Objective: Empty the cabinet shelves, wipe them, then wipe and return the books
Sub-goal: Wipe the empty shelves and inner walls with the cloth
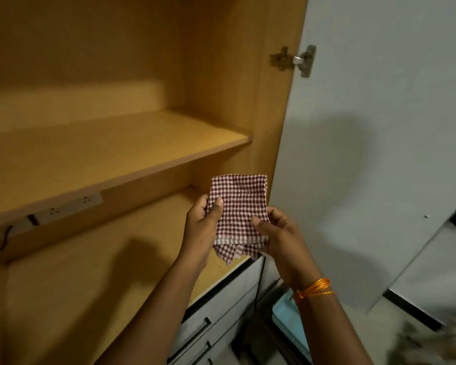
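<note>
Both hands are holding a folded maroon-and-white checked cloth (238,214) in front of the open cabinet, with the left hand (202,225) pinching its left edge, thumb laid across the weave, and the right hand (277,233) pinching the lower right part, thumb on top and fingers curled behind. The cloth is standing roughly upright between them, its long axis running from 6 to 12 o'clock, with a striped hem and loose layers hanging at the bottom. The upper shelf (121,151) is lying at about 10 o'clock from the grip, and the lower shelf (90,259) is stretching away at about 8 o'clock, just behind and below the left hand. Both shelves are showing bare wood, with no books in view, so the emptying looks done and the wiping is likely the step in hand. The left hand is sitting nearer both shelves, while the right hand is closer to the white cabinet door (366,127) at 2 o'clock. A power strip (61,210) is lying under the upper shelf's front edge.
</note>
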Demonstrator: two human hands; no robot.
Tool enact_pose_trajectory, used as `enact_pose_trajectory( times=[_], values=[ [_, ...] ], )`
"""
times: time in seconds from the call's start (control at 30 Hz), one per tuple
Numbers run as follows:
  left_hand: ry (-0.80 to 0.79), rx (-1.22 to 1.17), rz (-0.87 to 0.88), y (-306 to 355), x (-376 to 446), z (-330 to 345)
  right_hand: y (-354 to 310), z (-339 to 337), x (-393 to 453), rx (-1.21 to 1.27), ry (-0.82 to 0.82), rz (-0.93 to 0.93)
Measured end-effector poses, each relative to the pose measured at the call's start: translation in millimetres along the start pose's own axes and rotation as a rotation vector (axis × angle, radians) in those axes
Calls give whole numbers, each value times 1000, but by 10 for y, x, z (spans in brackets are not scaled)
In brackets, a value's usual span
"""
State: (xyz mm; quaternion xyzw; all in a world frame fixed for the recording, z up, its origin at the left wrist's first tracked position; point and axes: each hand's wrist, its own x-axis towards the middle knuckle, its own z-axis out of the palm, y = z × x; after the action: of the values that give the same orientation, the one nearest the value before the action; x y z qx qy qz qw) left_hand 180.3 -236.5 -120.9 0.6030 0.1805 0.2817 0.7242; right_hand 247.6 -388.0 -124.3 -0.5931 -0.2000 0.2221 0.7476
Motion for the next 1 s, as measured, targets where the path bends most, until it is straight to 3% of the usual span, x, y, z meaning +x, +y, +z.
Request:
enact_pose_trajectory(
  times=[0.27,0.73,1.0],
  values=[
    [-242,58,-47,-295,-194,415,117,-343,-460,-29,193,17],
    [-812,277,-211,-1163,-1045,1520,460,-1350,-1808,155,777,-74],
    [-987,376,-97,-1465,-1820,2275,495,-1921,-2725,221,996,-101]
  ],
)
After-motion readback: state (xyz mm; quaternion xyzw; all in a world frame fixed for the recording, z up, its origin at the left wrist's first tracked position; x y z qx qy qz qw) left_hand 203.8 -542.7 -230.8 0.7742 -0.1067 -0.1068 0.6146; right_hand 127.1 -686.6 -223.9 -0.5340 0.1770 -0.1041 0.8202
